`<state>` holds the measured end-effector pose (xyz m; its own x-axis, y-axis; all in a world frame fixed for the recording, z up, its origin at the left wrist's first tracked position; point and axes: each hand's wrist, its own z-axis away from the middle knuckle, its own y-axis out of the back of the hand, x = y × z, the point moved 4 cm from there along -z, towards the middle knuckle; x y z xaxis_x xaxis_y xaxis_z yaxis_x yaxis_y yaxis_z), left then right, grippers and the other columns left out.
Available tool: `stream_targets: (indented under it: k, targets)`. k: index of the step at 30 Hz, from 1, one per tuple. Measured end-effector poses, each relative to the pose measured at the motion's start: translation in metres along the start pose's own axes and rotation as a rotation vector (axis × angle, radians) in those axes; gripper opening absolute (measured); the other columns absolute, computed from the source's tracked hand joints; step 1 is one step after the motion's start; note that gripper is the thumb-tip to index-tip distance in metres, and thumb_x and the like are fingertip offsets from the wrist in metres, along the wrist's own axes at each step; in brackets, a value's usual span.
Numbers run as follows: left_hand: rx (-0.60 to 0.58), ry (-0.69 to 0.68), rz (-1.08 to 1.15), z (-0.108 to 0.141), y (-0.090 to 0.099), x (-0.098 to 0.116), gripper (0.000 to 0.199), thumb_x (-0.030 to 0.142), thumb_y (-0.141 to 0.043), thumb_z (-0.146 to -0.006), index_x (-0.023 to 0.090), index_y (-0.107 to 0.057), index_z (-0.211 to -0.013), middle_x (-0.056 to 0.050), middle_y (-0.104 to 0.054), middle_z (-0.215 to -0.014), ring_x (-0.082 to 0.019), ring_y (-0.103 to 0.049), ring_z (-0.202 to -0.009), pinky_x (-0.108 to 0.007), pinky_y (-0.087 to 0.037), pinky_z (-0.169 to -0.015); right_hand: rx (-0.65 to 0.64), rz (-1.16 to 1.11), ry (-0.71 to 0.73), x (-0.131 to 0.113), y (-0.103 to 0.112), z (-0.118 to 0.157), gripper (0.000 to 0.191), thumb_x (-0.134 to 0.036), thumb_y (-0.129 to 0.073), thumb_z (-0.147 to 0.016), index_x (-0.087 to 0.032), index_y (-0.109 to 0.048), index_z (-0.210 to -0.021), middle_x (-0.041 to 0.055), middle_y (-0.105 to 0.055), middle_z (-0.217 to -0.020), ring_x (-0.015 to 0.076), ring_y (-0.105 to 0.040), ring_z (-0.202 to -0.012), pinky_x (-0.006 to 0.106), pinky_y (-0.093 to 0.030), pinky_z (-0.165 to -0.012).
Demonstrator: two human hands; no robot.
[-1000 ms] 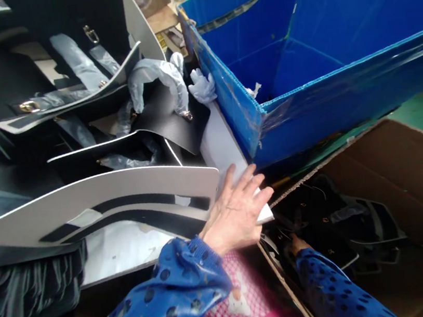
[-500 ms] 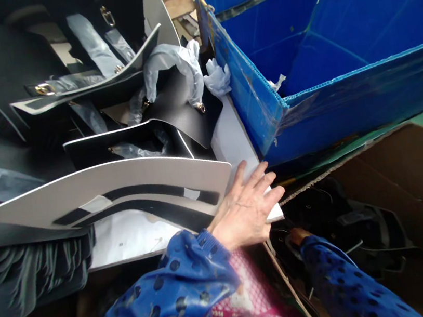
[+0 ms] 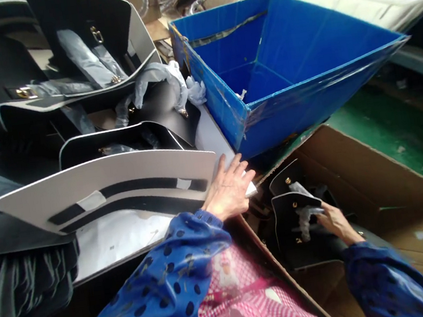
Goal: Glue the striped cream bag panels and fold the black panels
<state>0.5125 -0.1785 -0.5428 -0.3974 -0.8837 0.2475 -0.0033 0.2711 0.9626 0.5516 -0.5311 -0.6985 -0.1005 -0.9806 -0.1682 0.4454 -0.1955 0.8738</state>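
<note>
My left hand (image 3: 228, 187) lies with fingers spread on the corner of a white board (image 3: 211, 132). Beside it stands a curved pale panel (image 3: 150, 167) with two dark strips on its face. Down in the cardboard box (image 3: 401, 195), my right hand (image 3: 337, 222) is closed on the plastic-wrapped handle (image 3: 309, 213) of a black bag panel (image 3: 289, 221) with gold fittings. Part of its fingers is hidden. Black panels (image 3: 156, 129) with wrapped handles (image 3: 160, 76) pile up behind the pale panel.
A large blue bin (image 3: 290, 100) stands behind the cardboard box, with a white tub (image 3: 362, 1) farther back. Stacked dark pieces (image 3: 25, 289) hang at the left edge. Green floor (image 3: 375, 119) shows on the right.
My view has swung to the right, bringing the cardboard box and white tub into sight. My right hand now shows inside the box, on the wrapped handle. The left stays on the board.
</note>
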Motion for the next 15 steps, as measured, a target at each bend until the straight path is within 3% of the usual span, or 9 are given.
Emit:
stream_targets:
  k: [3, 5, 8, 11, 15]
  targets:
    - [0.029, -0.003, -0.009, 0.001, -0.003, 0.0, 0.067, 0.025, -0.066, -0.082, 0.009, -0.046, -0.144, -0.02, -0.049, -0.15, -0.036, -0.03, -0.149, -0.062, -0.014, -0.122, 0.213, -0.128, -0.119, 0.007, 0.085, 0.03, 0.02, -0.035, -0.06, -0.098, -0.016, -0.065, -0.095, 0.0005, -0.065, -0.086, 0.0112, -0.06, -0.067, 0.025, -0.053, -0.06]
    - [0.056, 0.003, -0.027, 0.003, -0.003, 0.001, 0.075, 0.022, -0.069, -0.08, 0.005, -0.04, -0.147, -0.023, -0.043, -0.154, -0.035, -0.029, -0.149, -0.057, -0.018, -0.123, 0.406, -0.194, -0.159, -0.002, 0.139, 0.056, 0.024, -0.035, -0.062, -0.096, -0.014, -0.063, -0.084, -0.0025, -0.061, -0.075, 0.0105, -0.057, -0.061, 0.023, -0.049, -0.056]
    - [0.1, 0.036, -0.064, 0.005, -0.002, 0.003, 0.054, 0.025, -0.068, -0.087, 0.009, -0.052, -0.136, -0.019, -0.048, -0.149, -0.033, -0.041, -0.141, -0.055, -0.034, -0.115, 0.677, -0.275, -0.149, -0.032, 0.206, 0.102, 0.033, -0.037, -0.064, -0.093, -0.015, -0.059, -0.068, -0.0054, -0.052, -0.057, 0.0094, -0.048, -0.049, 0.023, -0.039, -0.049]
    - [0.133, 0.063, -0.075, 0.004, 0.001, 0.011, 0.034, 0.029, -0.065, -0.092, 0.015, -0.061, -0.122, -0.011, -0.058, -0.136, -0.029, -0.055, -0.126, -0.053, -0.046, -0.104, 0.886, -0.308, -0.052, -0.069, 0.252, 0.154, 0.039, -0.038, -0.063, -0.09, -0.016, -0.06, -0.057, -0.0022, -0.051, -0.048, 0.0125, -0.049, -0.05, 0.027, -0.036, -0.052]
    - [0.174, 0.098, -0.046, 0.019, 0.01, 0.035, 0.034, 0.036, -0.066, -0.091, 0.015, -0.063, -0.118, -0.011, -0.063, -0.126, -0.027, -0.061, -0.115, -0.05, -0.052, -0.096, 1.003, -0.308, 0.075, -0.103, 0.276, 0.213, 0.045, -0.045, -0.062, -0.089, -0.017, -0.059, -0.054, -0.0002, -0.05, -0.046, 0.0146, -0.053, -0.052, 0.03, -0.039, -0.056]
